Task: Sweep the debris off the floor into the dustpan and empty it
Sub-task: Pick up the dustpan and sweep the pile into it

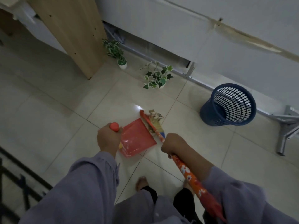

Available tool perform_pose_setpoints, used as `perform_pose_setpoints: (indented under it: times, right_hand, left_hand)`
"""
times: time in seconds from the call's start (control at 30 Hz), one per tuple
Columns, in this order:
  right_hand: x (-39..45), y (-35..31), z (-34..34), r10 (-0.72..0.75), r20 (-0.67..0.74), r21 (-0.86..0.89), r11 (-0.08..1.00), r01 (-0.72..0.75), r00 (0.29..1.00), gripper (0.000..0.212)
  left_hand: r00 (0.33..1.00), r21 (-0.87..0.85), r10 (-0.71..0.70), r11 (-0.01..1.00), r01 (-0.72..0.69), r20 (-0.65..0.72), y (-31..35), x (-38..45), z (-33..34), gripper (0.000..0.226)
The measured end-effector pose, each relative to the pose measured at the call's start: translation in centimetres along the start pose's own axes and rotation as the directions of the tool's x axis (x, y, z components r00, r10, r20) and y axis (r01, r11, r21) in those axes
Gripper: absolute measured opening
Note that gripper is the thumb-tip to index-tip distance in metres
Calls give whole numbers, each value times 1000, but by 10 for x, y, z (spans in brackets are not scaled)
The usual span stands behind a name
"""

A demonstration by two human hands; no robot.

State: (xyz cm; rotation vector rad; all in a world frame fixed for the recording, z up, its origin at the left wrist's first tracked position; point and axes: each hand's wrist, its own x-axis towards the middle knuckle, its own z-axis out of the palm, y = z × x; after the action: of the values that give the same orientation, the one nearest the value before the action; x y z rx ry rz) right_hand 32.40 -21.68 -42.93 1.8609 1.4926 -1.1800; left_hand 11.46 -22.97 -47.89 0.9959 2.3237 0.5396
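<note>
Pale floor tiles (48, 110) carry debris (155, 118) at the dustpan (137, 139) lip, frame centre. Your left hand (107, 138) grips its handle; your right hand (174, 145) grips the broom (186, 170). Sweeping is under way: draw the debris fully in, then empty into the blue basket (228, 105), right.

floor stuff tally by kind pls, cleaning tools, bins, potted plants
Cleaning tools: 2, the red dustpan and the broom, held one in each hand
Bins: 1, the blue mesh basket
Potted plants: 2, the striped-leaf plant and the ivy plant
Total: 5
</note>
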Motion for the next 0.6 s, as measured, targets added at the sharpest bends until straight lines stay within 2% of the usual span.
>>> perform_pose_setpoints:
  times: [0.1,0.17,0.23,0.37,0.47,0.53,0.6]
  right_hand:
    - [-7,-5,-2,-45,79,-41,998,49,996,22]
    - [-11,-5,-13,-50,95,-51,997,55,994,17]
    - [-14,-4,-24,-50,97,-33,998,53,994,22]
    - [-16,-6,-34,-47,19,-53,997,48,999,20]
    - [-15,-12,-21,-69,-34,-76,995,66,997,7]
    - [-16,-18,-7,-87,-32,-109,991,83,996,20]
    - [-19,-22,6,-96,20,-110,989,98,995,23]
  left_hand:
    - [999,-11,-41,999,41,-16,-10,2,0,25]
    - [998,-20,-56,998,55,-15,-13,1,0,25]
    - [998,-30,-68,997,68,-14,-14,0,-1,25]
    - [997,-51,-72,996,71,-30,-20,0,-2,28]
    - [994,-93,-99,991,94,-49,-26,1,-2,28]
    - [993,-103,-103,990,97,-56,-30,1,-1,28]
    - [993,-111,-100,989,92,-67,-32,1,-1,28]
